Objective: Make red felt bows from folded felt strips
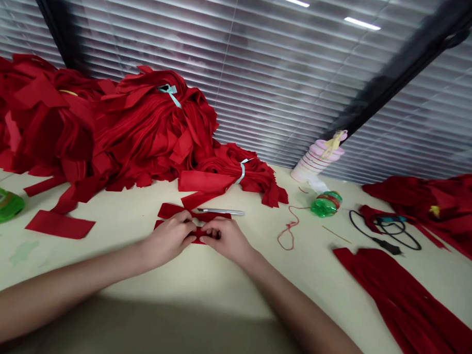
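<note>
The left hand [168, 239] and right hand [226, 240] are both closed narrowly, pinching a cross-shaped piece of red felt [173, 212] at its middle on the cream tabletop [201, 281]; a slim steel blade [223, 211] lies just beyond the fingers. Behind rise a heap of red felt strips [152, 127] and a bundle tied with pale blue ribbon [236, 174]; rightward lie red string [286, 231], a green plastic bottle [326, 204] and a black cable [385, 231].

Craft workshop w/ heaps of red felt [152, 127]; cream worktable [201, 279]; window blinds [286, 75]
</note>
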`<state>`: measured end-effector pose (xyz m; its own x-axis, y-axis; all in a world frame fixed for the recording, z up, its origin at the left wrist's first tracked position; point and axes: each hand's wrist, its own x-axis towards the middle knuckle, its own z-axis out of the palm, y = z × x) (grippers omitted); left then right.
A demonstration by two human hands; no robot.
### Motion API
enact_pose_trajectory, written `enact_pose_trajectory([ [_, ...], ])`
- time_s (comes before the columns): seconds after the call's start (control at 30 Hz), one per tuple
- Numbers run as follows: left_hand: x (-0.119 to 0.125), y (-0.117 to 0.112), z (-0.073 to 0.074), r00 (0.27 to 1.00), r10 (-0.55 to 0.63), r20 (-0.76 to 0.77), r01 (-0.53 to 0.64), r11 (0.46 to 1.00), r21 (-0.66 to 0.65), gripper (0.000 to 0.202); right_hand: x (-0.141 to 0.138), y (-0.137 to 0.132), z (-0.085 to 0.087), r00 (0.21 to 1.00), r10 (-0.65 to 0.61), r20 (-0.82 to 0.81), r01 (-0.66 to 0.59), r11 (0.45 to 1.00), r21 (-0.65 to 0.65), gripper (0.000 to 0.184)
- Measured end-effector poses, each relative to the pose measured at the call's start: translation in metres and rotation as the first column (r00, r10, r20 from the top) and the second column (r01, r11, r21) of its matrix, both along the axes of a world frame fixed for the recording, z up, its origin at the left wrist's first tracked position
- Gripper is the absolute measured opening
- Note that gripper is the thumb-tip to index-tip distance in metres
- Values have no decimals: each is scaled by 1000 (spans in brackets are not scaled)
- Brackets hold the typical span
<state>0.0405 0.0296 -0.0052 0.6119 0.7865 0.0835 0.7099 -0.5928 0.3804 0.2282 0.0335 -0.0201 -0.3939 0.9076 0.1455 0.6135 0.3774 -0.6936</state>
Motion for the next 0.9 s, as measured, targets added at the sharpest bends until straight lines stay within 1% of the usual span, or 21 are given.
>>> enact_pose_trajectory([
  [0.07, 0, 0, 1, 1000, -6, -25, 6, 1000, -9, 15, 0, -1, -1, 1000, -6, -18, 6, 1000, -5, 18],
  [0.2, 2, 1, 5, 998, -14, -63, 12, 1000, -23, 16, 1, -1, -2, 999, -15, -41, 14, 1000, -17, 13],
  [0.37, 2, 1, 9, 996, -7, -87, 6, 1000, -13, 15, 2, 1, -5, 998, -14, -63, 12, 999, -29, 16],
  [0.67, -1, 4, 3, 996, -19, -88, 22, 999, 38, 14, 1, 2, -7, 993, -47, -113, 40, 997, -59, 14],
  [0.9, -1, 2, 6, 993, -33, -111, 37, 999, 38, 15, 3, 4, -7, 988, -49, -146, 33, 994, -106, 12],
])
